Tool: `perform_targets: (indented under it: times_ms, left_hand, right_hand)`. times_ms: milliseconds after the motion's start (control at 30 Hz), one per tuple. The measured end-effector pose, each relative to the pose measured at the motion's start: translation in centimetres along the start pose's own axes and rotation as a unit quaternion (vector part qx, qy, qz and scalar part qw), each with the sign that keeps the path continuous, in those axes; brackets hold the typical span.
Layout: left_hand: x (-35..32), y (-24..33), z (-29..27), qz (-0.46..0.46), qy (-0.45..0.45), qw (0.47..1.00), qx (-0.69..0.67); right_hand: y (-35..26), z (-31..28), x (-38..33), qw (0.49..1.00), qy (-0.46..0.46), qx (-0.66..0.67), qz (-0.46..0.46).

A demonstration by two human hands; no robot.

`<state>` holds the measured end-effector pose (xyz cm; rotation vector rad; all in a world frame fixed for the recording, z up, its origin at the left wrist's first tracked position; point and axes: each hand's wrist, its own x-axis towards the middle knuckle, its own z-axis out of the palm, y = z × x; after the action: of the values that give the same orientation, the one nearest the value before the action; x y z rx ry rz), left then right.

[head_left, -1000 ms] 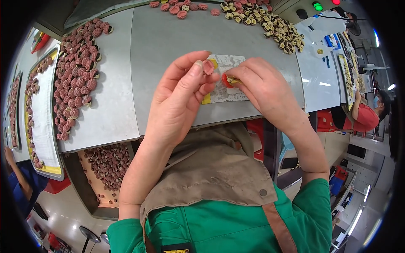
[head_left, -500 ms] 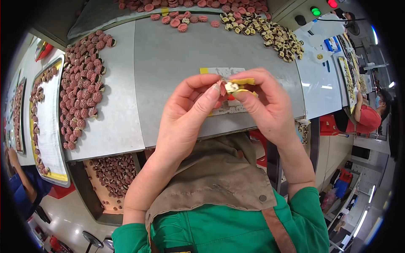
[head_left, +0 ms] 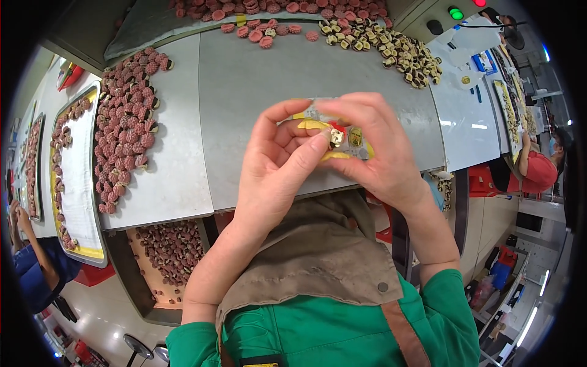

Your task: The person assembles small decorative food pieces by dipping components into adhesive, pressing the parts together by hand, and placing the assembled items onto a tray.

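- I see a small gold-coloured metal part [head_left: 336, 136], pinched between both my thumbs, raised above the grey table.
- Behind it, a yellow-edged strip [head_left: 342, 144] with red and gold bits lies across my fingers, partly hidden.

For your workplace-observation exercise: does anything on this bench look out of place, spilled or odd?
Mostly orderly. A few red round pieces lie scattered loose on the grey table, apart from the big pile at the left. Both hands pinch a small gold part normally.

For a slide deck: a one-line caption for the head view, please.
Both hands, left hand and right hand, pinch a small yellow part above a grey worktable strewn with reddish pieces.
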<state>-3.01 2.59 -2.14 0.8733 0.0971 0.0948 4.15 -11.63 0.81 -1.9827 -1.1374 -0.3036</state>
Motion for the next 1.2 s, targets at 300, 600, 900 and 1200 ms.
perform_targets:
  times_ms: [300,600,900,1200]
  left_hand:
    - [-0.1,-1.8,0.8,0.099,0.014,0.984,0.148]
    - [-0.4,-1.5,1.1,0.126,0.01,0.974,0.185]
    - [-5.7,17.3,-17.4,0.257,0.322,0.576,0.706]
    - [-4.5,17.8,-16.7,0.235,0.307,0.445,0.808]
  right_hand:
    - [1.0,0.1,-0.2,0.999,-0.016,-0.014,-0.03]
    - [0.7,0.2,-0.2,0.995,-0.007,-0.074,-0.072]
    - [7.9,-6.2,2.1,0.989,-0.026,-0.095,0.11]
    - [12.7,-4.2,4.8,0.976,-0.043,-0.214,-0.001]
